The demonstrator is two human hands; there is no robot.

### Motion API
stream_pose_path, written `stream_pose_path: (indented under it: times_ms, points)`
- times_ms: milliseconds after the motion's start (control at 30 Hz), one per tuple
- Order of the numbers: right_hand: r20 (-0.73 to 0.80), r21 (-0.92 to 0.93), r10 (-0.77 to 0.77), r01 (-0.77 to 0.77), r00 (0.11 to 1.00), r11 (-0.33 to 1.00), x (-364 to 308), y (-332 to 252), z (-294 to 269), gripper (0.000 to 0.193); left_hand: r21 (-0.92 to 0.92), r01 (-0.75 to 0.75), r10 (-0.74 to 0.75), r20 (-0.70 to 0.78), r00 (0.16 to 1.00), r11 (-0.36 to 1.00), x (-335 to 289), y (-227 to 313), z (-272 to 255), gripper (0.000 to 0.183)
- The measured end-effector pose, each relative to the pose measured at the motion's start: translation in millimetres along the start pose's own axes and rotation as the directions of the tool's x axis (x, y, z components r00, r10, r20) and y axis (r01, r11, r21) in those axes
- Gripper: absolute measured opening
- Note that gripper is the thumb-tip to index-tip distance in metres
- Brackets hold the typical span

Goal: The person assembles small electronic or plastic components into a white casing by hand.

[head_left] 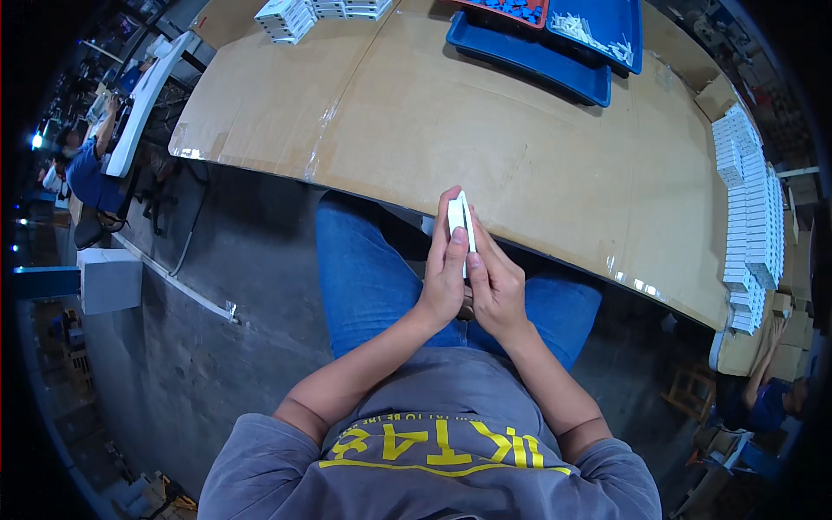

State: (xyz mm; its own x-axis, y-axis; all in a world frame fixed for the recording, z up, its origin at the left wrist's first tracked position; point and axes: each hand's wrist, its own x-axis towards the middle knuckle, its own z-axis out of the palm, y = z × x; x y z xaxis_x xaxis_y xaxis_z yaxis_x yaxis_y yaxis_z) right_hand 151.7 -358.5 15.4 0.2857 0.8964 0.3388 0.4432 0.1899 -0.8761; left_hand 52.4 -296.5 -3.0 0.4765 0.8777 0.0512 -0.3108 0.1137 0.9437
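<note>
Between my two hands, just off the near edge of the table, is a flat white plastic case (pixel 456 217), held upright and seen nearly edge-on. A thin dark gap runs between its two halves at the upper end. My left hand (pixel 443 282) grips its left side, thumb on the near face and fingers wrapped behind. Pressed against the right side is my right hand (pixel 500 290), with its thumb near the lower end of the gap. The palms and fingers hide much of the case.
A cardboard-covered table (pixel 416 130) spreads ahead. Blue trays (pixel 529 62) and a red tray (pixel 544 19) at the back hold small white and blue parts. White cases stand stacked at the right (pixel 750 217) and far left (pixel 288 21). Other people work at both sides.
</note>
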Motion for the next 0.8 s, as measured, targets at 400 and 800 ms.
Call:
stream_pose_path:
  times_ms: [400,800]
  points:
    - [0.337,0.551,0.642,-0.697,0.689,0.459,24,-27,-28,0.054,0.259,-0.223,0.180,0.180,0.967,0.940,6,6,-12,0.086]
    - [0.131,0.637,0.492,-0.454,0.861,0.623,1,-25,16,0.054,0.501,-0.395,0.461,-0.009,0.887,0.770,6,-5,-12,0.094]
